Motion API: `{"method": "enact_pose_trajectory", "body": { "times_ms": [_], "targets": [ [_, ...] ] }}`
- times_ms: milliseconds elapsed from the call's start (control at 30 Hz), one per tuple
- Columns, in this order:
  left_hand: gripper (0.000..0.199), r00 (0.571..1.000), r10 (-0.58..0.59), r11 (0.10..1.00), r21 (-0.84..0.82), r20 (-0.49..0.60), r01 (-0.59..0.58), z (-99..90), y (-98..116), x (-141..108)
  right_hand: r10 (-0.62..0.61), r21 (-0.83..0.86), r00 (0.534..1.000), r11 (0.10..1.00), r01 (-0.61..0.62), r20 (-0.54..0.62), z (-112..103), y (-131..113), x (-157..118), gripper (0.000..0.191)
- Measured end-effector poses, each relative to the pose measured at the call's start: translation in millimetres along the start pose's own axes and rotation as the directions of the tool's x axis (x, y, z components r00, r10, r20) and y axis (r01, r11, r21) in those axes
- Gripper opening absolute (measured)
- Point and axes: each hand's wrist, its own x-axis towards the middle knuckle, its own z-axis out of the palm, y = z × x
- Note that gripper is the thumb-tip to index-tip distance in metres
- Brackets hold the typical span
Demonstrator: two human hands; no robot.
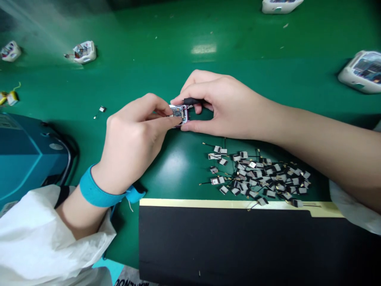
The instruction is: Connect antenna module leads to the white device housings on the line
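White sleeve point(44, 238) nearest camera, lower left, around the left forearm. Green counter point(143, 43) fills most of the view, glossy, with light reflections at the far side and in front of the hands; upper left corner hazy. Black sheet point(223, 242) covers the near right portion, its far edge bordered by a pale yellow strip point(184, 203) that steps wider toward the right. Teal case point(26, 155) at the left edge, a dark cable curving along its side.

Left hand point(131, 135), with a turquoise wristband point(97, 190), and right hand point(229, 103) meet mid-counter. Both clamped on one circuit unit point(178, 113): left fingers and thumb pinched at its left end, right fingers and thumb at its right end. Black tapered piece point(192, 101) at the right fingers; firmness of hold cannot be told.

Wide stretch of green between hands and far edge of view; four white housings stand well apart near the borders, two left, two right. Narrower stretch between left wrist and part pile point(268, 174); pile spills onto the yellow strip, below the right forearm. Smallest: single part point(102, 108), left of the left hand.
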Motion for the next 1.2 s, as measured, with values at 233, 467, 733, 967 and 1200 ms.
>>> {"method": "enact_pose_trajectory", "body": {
  "times_ms": [233,467,733,967,1200],
  "targets": [
    [0.018,0.998,-0.056,0.997,-0.055,0.021,0.057,0.3,-0.3,0.1,-0.026,0.013,1.000,1.000,0.026,-0.001,-0.5,-0.2,0.2,0.026],
    [0.021,0.997,0.075,0.996,0.043,-0.036,-0.073,3.5,-4.1,-1.3,-0.056,0.021,0.998,0.998,0.057,-0.042,2.3,2.8,0.4,0.025],
    [0.021,0.988,0.141,0.985,0.111,-0.064,-0.133,4.7,-6.9,0.0,-0.034,0.054,0.999,0.998,0.036,-0.036,2.4,2.7,0.9,0.027],
    [0.029,0.994,0.104,0.990,0.095,0.008,-0.105,3.7,-4.2,-0.8,-0.051,0.100,0.998,0.993,0.055,-0.044,3.3,1.9,0.9,0.027],
    [0.031,0.994,0.111,0.991,0.074,0.012,-0.112,1.7,-2.8,-0.9,-0.071,0.083,0.997,0.994,0.071,-0.004,-2.2,0.1,-0.9,0.026]
  ]
}}
